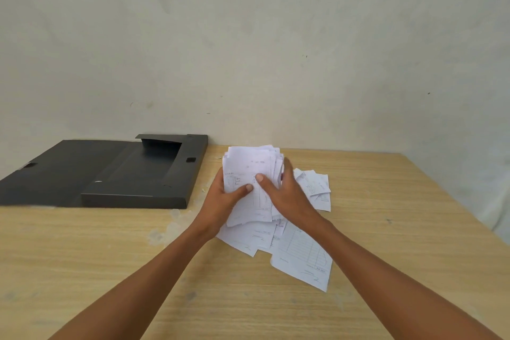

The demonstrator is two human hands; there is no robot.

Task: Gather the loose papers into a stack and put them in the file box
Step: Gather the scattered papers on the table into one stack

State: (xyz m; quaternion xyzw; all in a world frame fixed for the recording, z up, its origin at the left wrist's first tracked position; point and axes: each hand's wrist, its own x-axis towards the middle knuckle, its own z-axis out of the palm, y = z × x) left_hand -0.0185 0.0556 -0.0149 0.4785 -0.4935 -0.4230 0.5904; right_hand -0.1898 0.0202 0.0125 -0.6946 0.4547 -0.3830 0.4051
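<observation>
**Paper bundle held up over the mess, box sat open on the left**

Nearest the cam, two bare forearms are seen reaching in from the bottom corners across the wooden table point(110, 243). Just past them, loose papers point(300, 257) are left lying flat on the tabletop, overlapping each other, w/ a big lined sheet closest and a few smaller slips fanned out to the right.

Above those, a stack of papers point(248, 171) is held upright-ish, tilted a bit. It's clamped from both sides: left hand point(220, 199) closed on the left edge w/ thumb pressed across the front, right hand point(284, 190) closed on the right edge, thumb also on the front sheet. Edges of the stack are pretty uneven tbh.

Further back and to the left, the black file box point(138, 174) is laid open, lid flap spread out flat, well apart from the papers. A plain pale wall point(248, 36) is behind it all.
</observation>
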